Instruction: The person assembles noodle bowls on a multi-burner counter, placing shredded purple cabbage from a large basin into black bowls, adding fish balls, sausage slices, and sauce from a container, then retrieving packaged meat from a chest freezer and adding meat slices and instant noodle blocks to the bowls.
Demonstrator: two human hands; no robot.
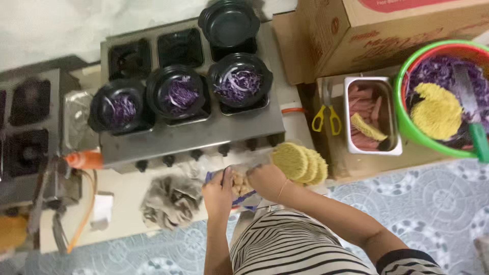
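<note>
My left hand [218, 192] grips the edge of a clear plastic bag [238, 175] holding small tan pieces. Inside the mouth of that bag, my right hand [267, 179] has its fingers closed; what they hold is hidden. Just right of this hand lies a stack of round yellow noodle cakes [300, 162]. Above the hands stands a steel multi-well cooker [204, 130] with three black bowls of shredded purple cabbage [239, 80] and one empty black bowl [228, 22] at the back.
A crumpled grey cloth [170, 199] lies left of my hands. To the right are yellow-handled scissors [327, 116], a steel tray of pink sausage strips [371, 113], a green basin with cabbage and noodles [442, 97], and a cardboard box [356, 30]. An orange bottle tip [84, 159] is left.
</note>
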